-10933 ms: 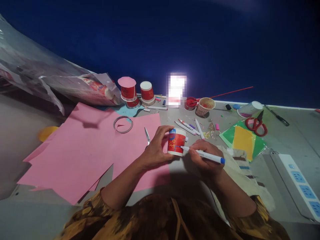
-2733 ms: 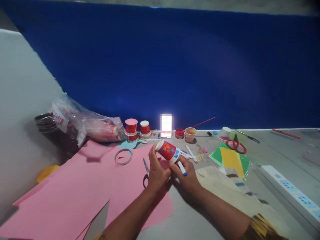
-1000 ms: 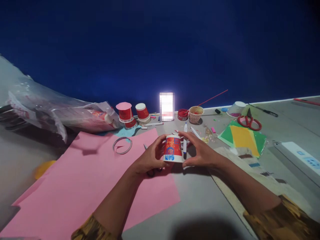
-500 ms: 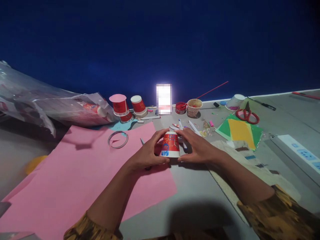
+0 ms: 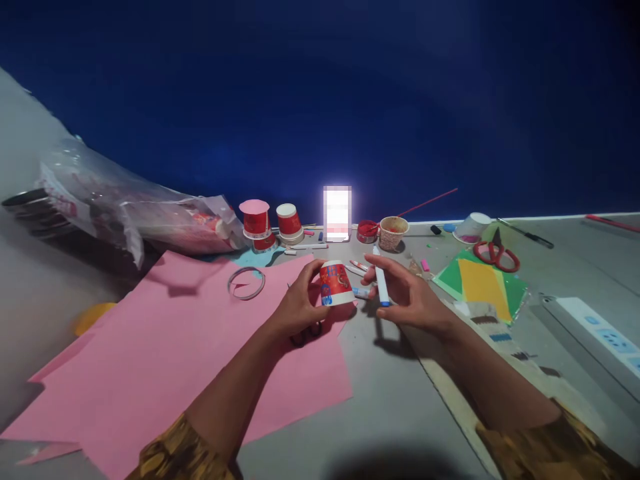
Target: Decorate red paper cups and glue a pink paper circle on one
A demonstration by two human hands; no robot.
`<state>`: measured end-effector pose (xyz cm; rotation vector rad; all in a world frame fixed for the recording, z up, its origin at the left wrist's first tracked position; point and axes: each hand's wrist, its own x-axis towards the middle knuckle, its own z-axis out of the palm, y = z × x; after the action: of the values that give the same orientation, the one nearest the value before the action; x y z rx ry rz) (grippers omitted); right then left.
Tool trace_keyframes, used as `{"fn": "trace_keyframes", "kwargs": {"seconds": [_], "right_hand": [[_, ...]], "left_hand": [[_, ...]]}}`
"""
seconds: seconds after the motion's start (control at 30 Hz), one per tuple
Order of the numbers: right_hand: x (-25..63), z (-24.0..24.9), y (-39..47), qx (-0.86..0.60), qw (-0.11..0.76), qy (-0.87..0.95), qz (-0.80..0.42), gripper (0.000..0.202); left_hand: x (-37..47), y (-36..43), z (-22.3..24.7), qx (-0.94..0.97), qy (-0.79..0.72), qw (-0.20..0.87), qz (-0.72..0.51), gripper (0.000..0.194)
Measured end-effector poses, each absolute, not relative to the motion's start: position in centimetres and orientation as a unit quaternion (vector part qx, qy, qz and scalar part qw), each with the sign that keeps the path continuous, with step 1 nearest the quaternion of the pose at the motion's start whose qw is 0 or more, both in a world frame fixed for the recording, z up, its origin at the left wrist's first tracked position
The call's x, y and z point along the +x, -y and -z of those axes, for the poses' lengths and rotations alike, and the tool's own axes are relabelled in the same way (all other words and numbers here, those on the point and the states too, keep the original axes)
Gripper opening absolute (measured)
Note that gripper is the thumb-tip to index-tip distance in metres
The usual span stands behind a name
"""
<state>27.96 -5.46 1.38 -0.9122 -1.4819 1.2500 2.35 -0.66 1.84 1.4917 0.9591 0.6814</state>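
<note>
Near the middle, my left hand (image 5: 300, 300) grips a red and white paper cup (image 5: 336, 283) by its left side, thumb low and fingers toward the top. The cup is upside down, slightly tilted, with blue marks on its side. Just right of it, my right hand (image 5: 405, 290) has a white marker (image 5: 381, 277) with a blue end lying across its fingers, the thumb close to the lower end. This hand is apart from the cup. Several other markers (image 5: 357, 268) lie behind the hands.
Pink paper (image 5: 190, 360) covers the left, with a ring (image 5: 246, 283) on it. Behind stand stacked cups (image 5: 256, 223), a red paint jar (image 5: 367, 231) and a woven-patterned cup (image 5: 393, 233). Red scissors (image 5: 496, 257), coloured sheets (image 5: 477, 280) and a power strip (image 5: 600, 333) are right.
My right hand has let go of the cup and moved right, showing the marker more fully. My left hand keeps the cup, which has tilted and shifted slightly left. The view has shifted slightly.
</note>
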Motion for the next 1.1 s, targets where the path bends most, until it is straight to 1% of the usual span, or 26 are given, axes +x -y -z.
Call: {"fn": "trace_keyframes", "kwargs": {"seconds": [0.1,0.2,0.23,0.27,0.37,0.4,0.47,0.53,0.63,0.7,0.87,0.93,1.03,1.1], "right_hand": [[26.9,-1.8,6.2,-0.377,0.512,0.566,-0.525,0.074],[26.1,-2.2,6.7,-0.378,0.518,0.558,-0.527,0.075],[25.9,-2.3,6.8,-0.385,0.522,0.556,-0.519,0.072],[25.8,-2.4,6.8,-0.400,0.530,0.553,-0.504,0.065],[25.4,-2.2,6.8,-0.460,0.565,0.538,-0.424,0.032],[25.4,-2.1,6.7,-0.475,0.578,0.533,-0.395,0.027],[25.3,-1.8,6.8,-0.485,0.597,0.537,-0.346,0.028],[25.1,-1.6,7.0,-0.481,0.606,0.555,-0.306,0.024],[24.7,-1.6,7.6,-0.485,0.581,0.612,-0.231,0.013],[24.4,-1.7,7.9,-0.480,0.558,0.653,-0.177,0.008],[24.0,-1.7,8.0,-0.451,0.540,0.702,-0.111,0.008],[24.0,-1.5,7.9,-0.446,0.543,0.706,-0.095,0.008],[23.9,-1.4,7.7,-0.433,0.543,0.715,-0.080,0.010],[23.8,-1.4,7.7,-0.431,0.540,0.719,-0.079,0.010]], "left_hand": [[2.4,0.8,-1.9,0.641,-0.408,0.573,-0.307,0.087],[2.3,0.9,-1.9,0.648,-0.411,0.568,-0.298,0.082],[2.3,0.9,-1.9,0.649,-0.410,0.568,-0.296,0.081],[2.3,0.9,-1.9,0.651,-0.410,0.567,-0.294,0.080],[2.3,0.8,-1.9,0.659,-0.412,0.557,-0.294,0.083],[2.4,0.7,-2.0,0.663,-0.413,0.549,-0.298,0.084],[2.4,0.6,-2.0,0.672,-0.409,0.538,-0.303,0.088],[2.4,0.6,-2.1,0.669,-0.407,0.545,-0.300,0.089],[2.3,0.8,-2.2,0.659,-0.408,0.563,-0.289,0.087],[2.3,0.9,-2.2,0.662,-0.403,0.556,-0.299,0.086],[2.2,1.0,-1.7,0.658,-0.411,0.566,-0.278,0.084],[2.2,0.8,-1.3,0.678,-0.409,0.542,-0.281,0.084],[2.3,0.2,-0.7,0.736,-0.382,0.460,-0.318,0.086],[2.4,-0.1,-0.3,0.765,-0.357,0.426,-0.325,0.087]]}}
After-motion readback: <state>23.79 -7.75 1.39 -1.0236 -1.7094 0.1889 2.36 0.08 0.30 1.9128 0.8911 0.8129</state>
